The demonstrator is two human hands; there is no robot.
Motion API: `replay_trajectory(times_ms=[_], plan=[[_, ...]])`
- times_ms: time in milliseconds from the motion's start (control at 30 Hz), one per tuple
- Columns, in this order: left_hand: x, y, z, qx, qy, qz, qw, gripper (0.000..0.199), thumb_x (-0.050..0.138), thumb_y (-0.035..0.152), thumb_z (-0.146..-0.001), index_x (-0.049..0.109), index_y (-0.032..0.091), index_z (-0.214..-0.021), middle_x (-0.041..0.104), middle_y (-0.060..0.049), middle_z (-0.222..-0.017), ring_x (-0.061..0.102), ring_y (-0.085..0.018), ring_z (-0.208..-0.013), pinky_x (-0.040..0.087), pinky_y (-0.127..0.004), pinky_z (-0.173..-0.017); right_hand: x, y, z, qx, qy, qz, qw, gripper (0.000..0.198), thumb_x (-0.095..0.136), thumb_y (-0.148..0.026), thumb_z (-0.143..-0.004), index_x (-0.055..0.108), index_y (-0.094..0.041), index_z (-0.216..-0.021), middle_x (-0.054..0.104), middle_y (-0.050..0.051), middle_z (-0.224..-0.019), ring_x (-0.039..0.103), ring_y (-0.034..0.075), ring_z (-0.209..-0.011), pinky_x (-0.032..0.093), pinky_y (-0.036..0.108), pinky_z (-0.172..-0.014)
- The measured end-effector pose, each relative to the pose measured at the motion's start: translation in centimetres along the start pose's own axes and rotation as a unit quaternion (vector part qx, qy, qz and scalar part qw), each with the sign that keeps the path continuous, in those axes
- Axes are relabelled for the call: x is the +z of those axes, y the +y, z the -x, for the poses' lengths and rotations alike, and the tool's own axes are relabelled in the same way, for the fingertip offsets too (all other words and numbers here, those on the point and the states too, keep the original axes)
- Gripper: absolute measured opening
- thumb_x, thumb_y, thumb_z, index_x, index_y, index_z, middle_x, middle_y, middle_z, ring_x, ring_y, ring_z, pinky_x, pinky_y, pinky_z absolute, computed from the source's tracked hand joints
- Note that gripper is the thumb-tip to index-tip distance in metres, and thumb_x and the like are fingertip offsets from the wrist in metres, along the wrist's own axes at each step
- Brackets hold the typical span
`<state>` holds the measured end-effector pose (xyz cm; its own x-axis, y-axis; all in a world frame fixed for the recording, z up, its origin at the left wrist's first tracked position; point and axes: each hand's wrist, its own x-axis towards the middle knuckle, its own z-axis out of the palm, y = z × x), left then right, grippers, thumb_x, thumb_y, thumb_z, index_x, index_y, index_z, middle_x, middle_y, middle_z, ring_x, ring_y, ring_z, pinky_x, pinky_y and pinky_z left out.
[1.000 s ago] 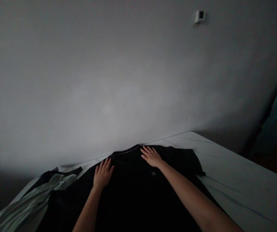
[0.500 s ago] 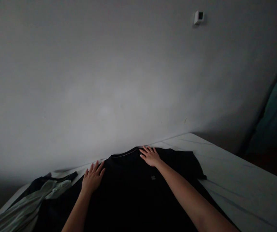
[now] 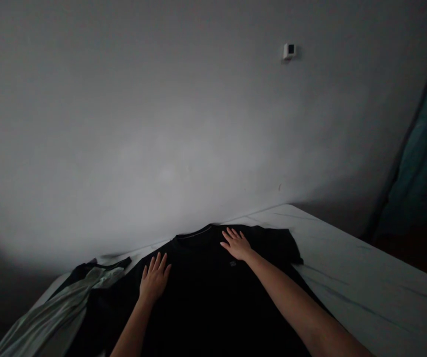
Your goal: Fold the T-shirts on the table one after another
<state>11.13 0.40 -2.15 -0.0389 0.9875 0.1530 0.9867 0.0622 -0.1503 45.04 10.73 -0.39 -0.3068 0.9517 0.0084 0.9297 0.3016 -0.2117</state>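
A black T-shirt (image 3: 198, 297) lies spread out, its neckline towards the wall and a small pale logo on the chest. My left hand (image 3: 154, 278) rests flat on the shirt near the left shoulder, fingers spread. On the other side of the collar, my right hand (image 3: 237, 244) lies with its fingers apart on the cloth by the right shoulder. Neither hand grips the fabric. The lower part of the shirt runs out of view at the bottom.
Under the shirt is a white marble-patterned table (image 3: 362, 282) against a grey wall (image 3: 183, 124). Pale green and dark clothes (image 3: 64, 302) lie at the left. A small white device (image 3: 289, 51) is fixed on the wall. A teal curtain-like cloth (image 3: 417, 173) hangs at the right.
The view has shifted slightly. My right hand has slid a little down from the shirt's shoulder edge onto the chest side. My left hand stays flat on the cloth, slightly lower.
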Motion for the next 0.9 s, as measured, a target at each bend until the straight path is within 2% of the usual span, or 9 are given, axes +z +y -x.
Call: replay_trajectory(times_ms=[100,167,267,333,433,500,567,700,900], plan=[[-0.3,-2.2,1.7,0.002,-0.005,-0.015,1.000,0.052,0.023,0.038,-0.097,0.034,0.029,-0.147,0.033,-0.009,-0.155,0.031,-0.031,-0.142,0.030,-0.059,-0.110,-0.8,1.7,1.4,0.041,0.010,0.030,0.999,0.071,0.018,-0.058,-0.096,0.027,-0.015,-0.152,0.020,0.014,-0.159,0.016,0.027,-0.146,0.010,0.049,-0.117],[-1.4,-2.1,2.6,-0.017,-0.013,-0.025,0.999,0.053,0.023,0.037,-0.096,0.036,0.027,-0.146,0.036,-0.012,-0.154,0.032,-0.032,-0.142,0.028,-0.061,-0.110,-1.1,1.0,2.4,0.059,0.043,0.038,0.997,0.073,0.019,-0.056,-0.096,0.031,-0.008,-0.150,0.021,0.018,-0.157,0.014,0.031,-0.146,0.007,0.051,-0.117],[-3.2,1.4,3.6,-0.049,-0.007,-0.025,0.998,0.055,0.024,0.035,-0.096,0.036,0.014,-0.146,0.036,-0.018,-0.152,0.032,-0.033,-0.141,0.027,-0.057,-0.113,-0.4,-3.9,4.4,0.037,0.094,0.004,0.995,0.070,0.023,-0.049,-0.098,0.034,-0.001,-0.147,0.020,0.022,-0.157,0.013,0.033,-0.146,0.008,0.050,-0.118],[-4.0,4.9,4.5,-0.041,0.001,-0.006,0.999,0.056,0.024,0.031,-0.096,0.033,0.010,-0.147,0.033,-0.017,-0.154,0.031,-0.032,-0.142,0.029,-0.051,-0.114,1.0,-8.4,6.2,-0.011,0.083,-0.037,0.996,0.064,0.025,-0.043,-0.098,0.034,-0.002,-0.147,0.021,0.020,-0.157,0.016,0.031,-0.146,0.014,0.047,-0.118],[-4.4,9.1,6.4,0.019,-0.001,0.024,1.000,0.055,0.025,0.024,-0.094,0.032,0.013,-0.148,0.031,-0.014,-0.155,0.031,-0.029,-0.143,0.034,-0.048,-0.112,3.0,-13.7,9.3,-0.100,0.053,-0.090,0.990,0.056,0.025,-0.036,-0.099,0.035,-0.010,-0.148,0.021,0.014,-0.158,0.019,0.026,-0.146,0.017,0.047,-0.118],[-4.3,9.8,8.0,0.043,0.000,0.027,0.999,0.054,0.026,0.024,-0.094,0.035,0.017,-0.147,0.031,-0.011,-0.155,0.030,-0.028,-0.143,0.034,-0.049,-0.112,3.5,-14.6,11.3,-0.119,0.042,-0.100,0.987,0.056,0.026,-0.039,-0.099,0.035,-0.013,-0.148,0.022,0.013,-0.158,0.018,0.026,-0.146,0.015,0.047,-0.118],[-4.3,8.9,9.6,0.041,0.005,0.022,0.999,0.053,0.027,0.028,-0.095,0.035,0.021,-0.147,0.030,-0.009,-0.156,0.029,-0.028,-0.143,0.032,-0.050,-0.113,3.1,-13.4,13.0,-0.114,0.036,-0.091,0.989,0.060,0.028,-0.046,-0.099,0.034,-0.013,-0.149,0.022,0.014,-0.158,0.018,0.027,-0.146,0.013,0.048,-0.118],[-4.2,4.8,12.5,0.048,0.010,0.012,0.999,0.052,0.028,0.031,-0.096,0.034,0.029,-0.147,0.030,-0.004,-0.156,0.029,-0.028,-0.143,0.032,-0.051,-0.113,1.2,-8.1,15.4,-0.089,0.025,-0.058,0.994,0.063,0.027,-0.053,-0.098,0.033,-0.018,-0.150,0.021,0.012,-0.158,0.018,0.027,-0.146,0.012,0.047,-0.118],[-3.6,0.1,15.9,0.066,0.007,0.008,0.998,0.051,0.029,0.033,-0.095,0.037,0.030,-0.145,0.032,-0.003,-0.155,0.027,-0.027,-0.144,0.032,-0.049,-0.113,-0.1,-0.9,18.3,-0.013,0.029,-0.011,0.999,0.066,0.021,-0.056,-0.097,0.029,-0.020,-0.151,0.021,0.009,-0.159,0.017,0.026,-0.146,0.012,0.045,-0.118]])
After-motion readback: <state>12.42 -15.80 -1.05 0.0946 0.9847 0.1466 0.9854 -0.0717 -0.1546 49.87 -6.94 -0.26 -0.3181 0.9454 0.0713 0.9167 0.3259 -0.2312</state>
